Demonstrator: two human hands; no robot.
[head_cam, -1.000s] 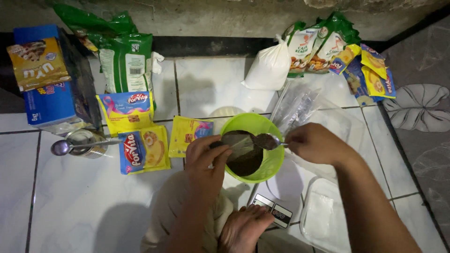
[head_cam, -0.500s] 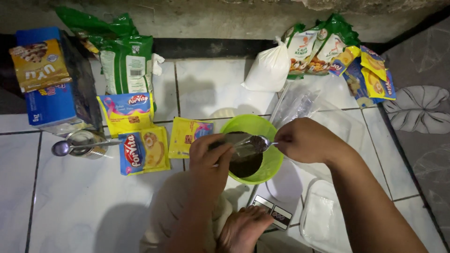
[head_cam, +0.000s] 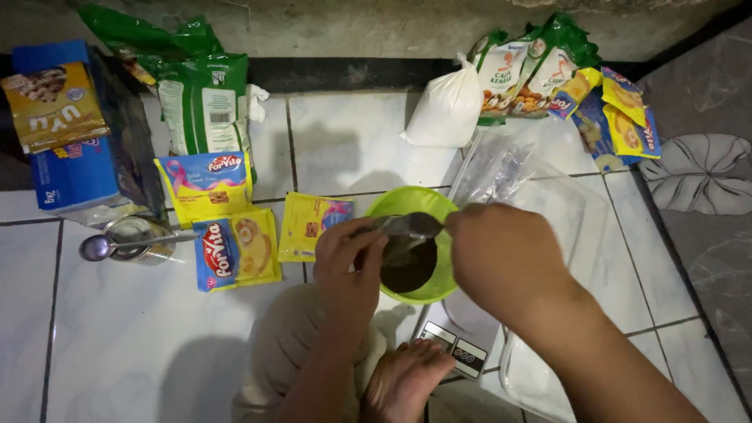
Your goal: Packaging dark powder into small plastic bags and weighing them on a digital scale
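Note:
A lime-green bowl [head_cam: 395,202] stands on a small digital scale [head_cam: 458,345] on the white tiled floor. Dark brown powder [head_cam: 411,268] lies in the bowl. My left hand [head_cam: 348,262] and my right hand [head_cam: 501,251] both grip a silvery sachet [head_cam: 407,225], held flat just above the powder. The left hand pinches its left end at the bowl's left rim. Coming in from the right, the right hand covers the bowl's right rim. My bare foot [head_cam: 403,380] rests beside the scale.
Three yellow sachets [head_cam: 235,247] lie left of the bowl, beside a tin with a spoon [head_cam: 133,243] across it. A blue box [head_cam: 70,172] and green bag [head_cam: 207,102] stand at back left. A white bag [head_cam: 446,110], green packs [head_cam: 540,66] and clear plastic containers [head_cam: 548,196] are on the right.
My right hand has moved left over the bowl's right rim. The sachet has shifted from tilted over the bowl to lying flatter between both hands.

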